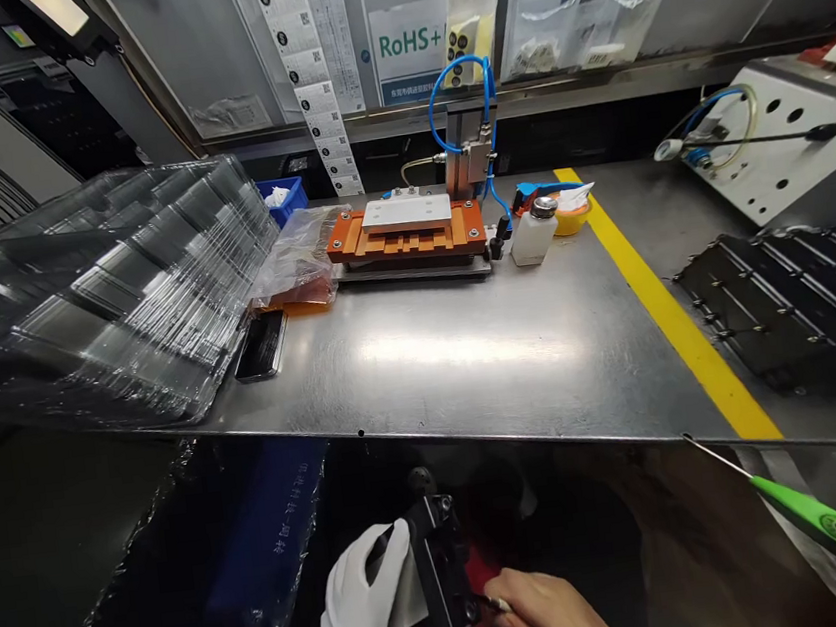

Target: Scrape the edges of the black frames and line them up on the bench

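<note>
Below the front edge of the steel workbench (467,348), my left hand (361,612), in a white glove, grips a small black block-shaped part (437,573) with screws on it. My bare right hand (550,615) sits just right of that part, its fingertips pinching a thin metal tool tip (494,604) against the part's lower corner. Something red shows behind the part. Both hands are low in the view, in front of the bench.
An orange press fixture (409,232) with a white plate and blue air hoses stands at the back centre. A stack of clear plastic trays (98,289) fills the left. A phone (262,345), a white bottle (533,230), a yellow line (671,315), black trays (801,300) and a green-handled tool (826,524) are also here.
</note>
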Tool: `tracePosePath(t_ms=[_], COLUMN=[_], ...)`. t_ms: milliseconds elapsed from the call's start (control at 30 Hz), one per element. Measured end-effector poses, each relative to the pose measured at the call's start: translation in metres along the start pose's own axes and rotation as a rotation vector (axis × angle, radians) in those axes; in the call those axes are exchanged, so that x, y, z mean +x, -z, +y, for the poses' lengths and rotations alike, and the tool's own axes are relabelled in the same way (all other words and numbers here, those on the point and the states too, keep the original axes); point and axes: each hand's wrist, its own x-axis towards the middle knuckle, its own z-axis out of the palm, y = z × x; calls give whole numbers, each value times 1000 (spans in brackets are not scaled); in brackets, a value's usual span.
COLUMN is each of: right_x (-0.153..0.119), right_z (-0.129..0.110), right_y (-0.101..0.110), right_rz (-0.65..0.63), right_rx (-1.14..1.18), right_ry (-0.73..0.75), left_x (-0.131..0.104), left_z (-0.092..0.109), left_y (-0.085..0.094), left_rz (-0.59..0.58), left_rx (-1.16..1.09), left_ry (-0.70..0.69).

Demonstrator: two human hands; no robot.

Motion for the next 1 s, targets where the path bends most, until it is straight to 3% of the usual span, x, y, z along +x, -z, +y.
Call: tracePosePath(t_ms=[167, 300, 400, 533, 633, 767, 1000], right_x=[9, 14, 11, 7, 13, 22, 23], right_z=[1, 4, 9, 6, 0, -4, 5], right_y=[-2, -7, -8, -1, 8, 12, 4], right_rz=[35, 148, 94, 108, 121, 83, 196], right_rx=[99, -95, -140, 219, 287, 229, 56], right_ry=[-124, -3, 31, -251, -368, -317, -170], left_x=[4, 3, 2, 0, -4, -10, -12], left_z=[0, -3, -4, -2, -4, -12, -19], left_y=[-2, -2, 0, -1, -4, -5, 1], left_rz=[38, 8, -4, -10, -8, -36, -50], left_rx=[46, 43, 59, 55, 60, 89, 124], left_ry=[-32, -46, -32, 19, 17, -65, -121])
